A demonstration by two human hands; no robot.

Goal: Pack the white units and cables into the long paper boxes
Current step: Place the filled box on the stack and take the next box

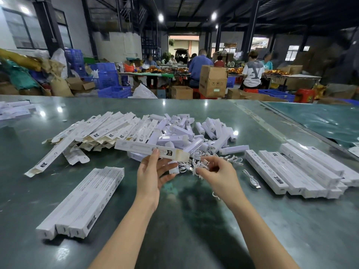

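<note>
Long paper box [153, 149] held up over the surface [174, 220], left hand [153, 171] pinching it near its open end; right hand [215, 169] pinches a cable [201, 166] from the tangle. Likely risk: neighbouring cables drag along, or the thin box buckles.

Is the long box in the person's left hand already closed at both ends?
No, the long box held by the left hand has its right end flap hanging open.

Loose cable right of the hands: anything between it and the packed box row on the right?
Head view: nothing. Only bare table separates the loose cable from the nearest packed box.
</note>
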